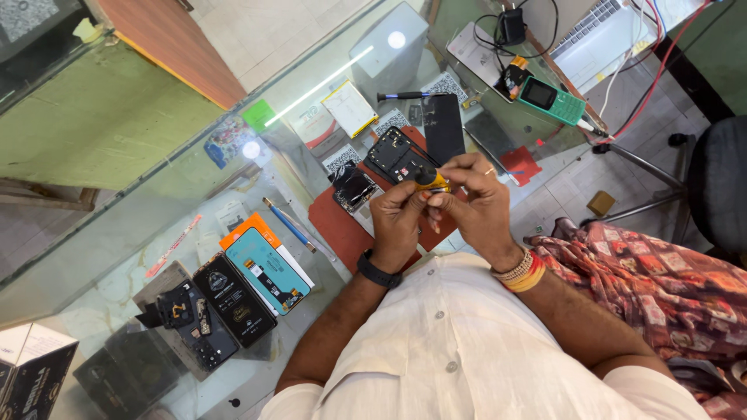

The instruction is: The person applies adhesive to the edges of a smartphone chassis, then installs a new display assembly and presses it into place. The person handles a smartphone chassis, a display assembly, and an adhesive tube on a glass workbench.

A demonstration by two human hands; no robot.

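Yellow tool [430, 182] pinched between both hands.

You have two hands [397, 222] [478, 206] at work, one green keypad phone [551, 99], one opened phone body [398, 153], one screwdriver [405, 96], one blue pen [289, 225] and one battery [349, 107].

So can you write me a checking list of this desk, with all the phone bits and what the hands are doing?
Surface: glass counter with a red mat on it.
Job's things: small yellow-and-black object held between both hands; opened phone body lies on the mat.
Clutter: teal phone screen, black phone parts, blue-handled tool, battery, green keypad phone, box.
Grippers: left hand and right hand, fingers pinching the yellow object.
Cables: red, white and black wires at the far right.
Surroundings: laptop, black chair, tiled floor.
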